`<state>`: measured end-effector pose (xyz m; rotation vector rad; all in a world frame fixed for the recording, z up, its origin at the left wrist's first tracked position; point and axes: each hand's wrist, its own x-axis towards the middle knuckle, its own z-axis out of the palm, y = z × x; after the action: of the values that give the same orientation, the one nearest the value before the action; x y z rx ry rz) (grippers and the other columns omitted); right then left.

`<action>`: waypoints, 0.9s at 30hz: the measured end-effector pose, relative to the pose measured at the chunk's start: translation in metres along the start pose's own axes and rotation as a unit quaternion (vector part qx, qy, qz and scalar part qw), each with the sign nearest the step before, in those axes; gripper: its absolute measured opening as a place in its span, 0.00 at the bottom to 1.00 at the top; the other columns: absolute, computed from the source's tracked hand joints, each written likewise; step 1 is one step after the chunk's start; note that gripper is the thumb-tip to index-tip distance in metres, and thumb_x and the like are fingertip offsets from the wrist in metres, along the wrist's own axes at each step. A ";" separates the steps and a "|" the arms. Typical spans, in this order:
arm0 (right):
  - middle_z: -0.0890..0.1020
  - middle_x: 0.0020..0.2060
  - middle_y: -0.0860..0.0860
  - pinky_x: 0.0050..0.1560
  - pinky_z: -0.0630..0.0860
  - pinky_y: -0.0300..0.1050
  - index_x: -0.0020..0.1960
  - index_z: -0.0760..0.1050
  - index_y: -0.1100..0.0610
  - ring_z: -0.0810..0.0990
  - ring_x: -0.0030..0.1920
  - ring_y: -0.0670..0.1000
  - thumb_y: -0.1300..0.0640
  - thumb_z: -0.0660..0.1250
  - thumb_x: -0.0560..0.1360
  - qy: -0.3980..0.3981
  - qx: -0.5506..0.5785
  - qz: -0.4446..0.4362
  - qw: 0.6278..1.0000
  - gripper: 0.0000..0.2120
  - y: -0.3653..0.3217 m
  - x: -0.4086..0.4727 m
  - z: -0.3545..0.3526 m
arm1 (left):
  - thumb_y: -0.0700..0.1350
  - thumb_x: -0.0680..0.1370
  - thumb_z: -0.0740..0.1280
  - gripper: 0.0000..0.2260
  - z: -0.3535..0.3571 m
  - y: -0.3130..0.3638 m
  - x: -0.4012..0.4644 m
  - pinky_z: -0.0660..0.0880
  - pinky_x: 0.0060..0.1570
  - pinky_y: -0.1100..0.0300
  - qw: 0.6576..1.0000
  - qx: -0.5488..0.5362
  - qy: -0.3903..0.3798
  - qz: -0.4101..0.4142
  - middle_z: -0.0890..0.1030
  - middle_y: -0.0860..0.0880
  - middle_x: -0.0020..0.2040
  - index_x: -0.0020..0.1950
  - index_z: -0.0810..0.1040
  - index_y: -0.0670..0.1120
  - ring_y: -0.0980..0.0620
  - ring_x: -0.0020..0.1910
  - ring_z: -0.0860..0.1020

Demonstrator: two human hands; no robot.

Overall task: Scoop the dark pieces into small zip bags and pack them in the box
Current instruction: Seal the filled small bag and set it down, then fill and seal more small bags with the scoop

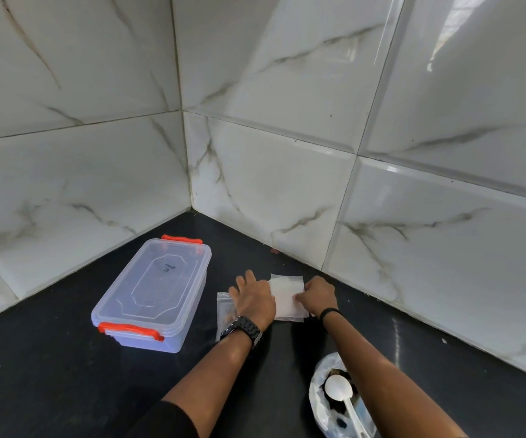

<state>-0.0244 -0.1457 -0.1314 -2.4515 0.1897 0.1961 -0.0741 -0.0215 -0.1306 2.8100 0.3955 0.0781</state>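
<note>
Both hands on bag stack (287, 298) at 12 o'clock. Left hand (253, 298) flat, fingers spread, pressing; right hand (317, 297) pinching stack's right edge. Spoon (342, 398) in dark pieces (337, 374) at 5 o'clock, nearer right. Box (152, 294) closed, 10 o'clock.

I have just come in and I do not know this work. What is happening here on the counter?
A person is working at a small stack of clear zip bags on the black counter. The left hand lies spread over the bags, and the right hand pinches the stack's edge. The plastic box stands to the left with its lid on. A white spoon rests in the bag of dark pieces, near the right forearm. No bag looks filled yet.
</note>
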 end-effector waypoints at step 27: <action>0.80 0.37 0.52 0.35 0.70 0.39 0.42 0.78 0.57 0.74 0.36 0.47 0.62 0.70 0.74 -0.073 0.344 -0.017 0.936 0.03 0.000 -0.053 -0.028 | 0.37 0.76 0.69 0.15 -0.029 -0.001 -0.018 0.76 0.52 0.56 0.883 -0.461 0.082 -0.032 0.79 0.51 0.41 0.61 0.71 0.45 0.51 0.47 0.79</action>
<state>-0.0736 -0.1587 -0.0998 -1.7325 0.1231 0.2470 -0.0946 -0.0171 -0.1039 1.8473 0.3582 0.3815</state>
